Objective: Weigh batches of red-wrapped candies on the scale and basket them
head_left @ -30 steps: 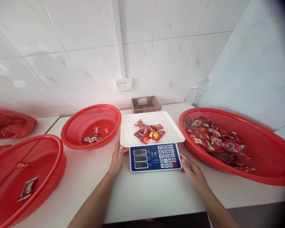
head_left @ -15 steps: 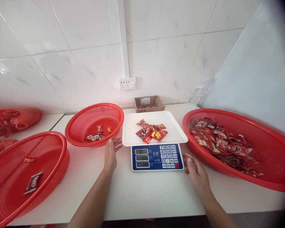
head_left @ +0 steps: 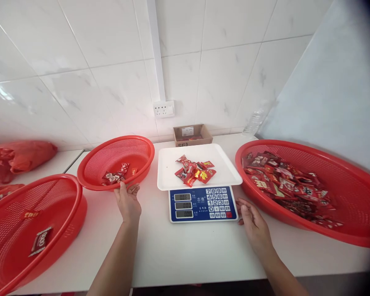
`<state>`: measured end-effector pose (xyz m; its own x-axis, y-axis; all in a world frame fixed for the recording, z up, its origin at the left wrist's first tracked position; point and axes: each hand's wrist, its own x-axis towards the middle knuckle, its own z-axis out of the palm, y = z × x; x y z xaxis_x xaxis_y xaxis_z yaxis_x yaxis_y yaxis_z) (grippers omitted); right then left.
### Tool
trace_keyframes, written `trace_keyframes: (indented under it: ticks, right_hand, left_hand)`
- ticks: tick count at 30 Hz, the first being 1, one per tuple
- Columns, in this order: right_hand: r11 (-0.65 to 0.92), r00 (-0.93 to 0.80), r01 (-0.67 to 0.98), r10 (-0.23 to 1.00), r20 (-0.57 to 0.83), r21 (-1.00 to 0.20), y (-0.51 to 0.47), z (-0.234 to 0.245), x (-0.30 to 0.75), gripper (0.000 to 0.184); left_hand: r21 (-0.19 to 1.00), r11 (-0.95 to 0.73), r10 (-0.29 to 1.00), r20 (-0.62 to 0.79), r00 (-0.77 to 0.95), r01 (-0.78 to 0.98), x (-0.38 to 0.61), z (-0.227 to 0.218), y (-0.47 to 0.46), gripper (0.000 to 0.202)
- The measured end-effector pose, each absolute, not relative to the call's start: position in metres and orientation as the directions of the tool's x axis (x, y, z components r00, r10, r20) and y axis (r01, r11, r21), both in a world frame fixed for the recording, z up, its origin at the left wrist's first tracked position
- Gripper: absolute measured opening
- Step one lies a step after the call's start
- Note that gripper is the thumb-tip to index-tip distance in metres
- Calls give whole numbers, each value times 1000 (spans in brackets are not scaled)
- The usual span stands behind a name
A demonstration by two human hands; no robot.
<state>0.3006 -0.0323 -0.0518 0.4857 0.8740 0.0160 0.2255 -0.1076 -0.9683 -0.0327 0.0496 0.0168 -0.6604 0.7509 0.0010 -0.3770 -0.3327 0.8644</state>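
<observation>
My left hand [head_left: 128, 201] is at the front rim of a small red plastic basket [head_left: 92, 164], thumb up against the rim and fingers curled at it. Several wrapped candies [head_left: 112, 177] lie inside that basket. My right hand [head_left: 254, 224] rests beside the lower right corner of a digital scale [head_left: 200, 218], fingers loosely bent and apart, with nothing in them. On the scale's white tray [head_left: 225, 174] sits a small pile of red candy packets [head_left: 200, 172]. The displays are lit, but the digits are hard to read.
A large red basket [head_left: 357, 205] full of candy packets [head_left: 290, 185] stands at the right. Another red basket [head_left: 77, 213] with a brown packet [head_left: 40, 241] is at the left. Behind the scale are a cardboard box [head_left: 193, 135] and a clear plastic bottle [head_left: 255, 121]. Red bags [head_left: 27, 156] lie far left.
My left hand has moved left from beside the scale tray to the small basket's front rim. That basket has shifted slightly left. My right hand has hardly moved.
</observation>
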Motion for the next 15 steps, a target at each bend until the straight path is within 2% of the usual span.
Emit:
trace_keyframes:
  ticks: [10, 15]
  right_hand:
    - [-127, 470, 237, 883, -1, -963, -32, -49, 300, 55]
    - [-133, 462, 267, 887, 5, -954, -32, -51, 304, 60]
  left_hand:
    - [866, -105, 897, -130, -423, -489, -6, 11, 41, 27]
    - [843, -85, 904, -158, -397, -531, -14, 17, 41, 27]
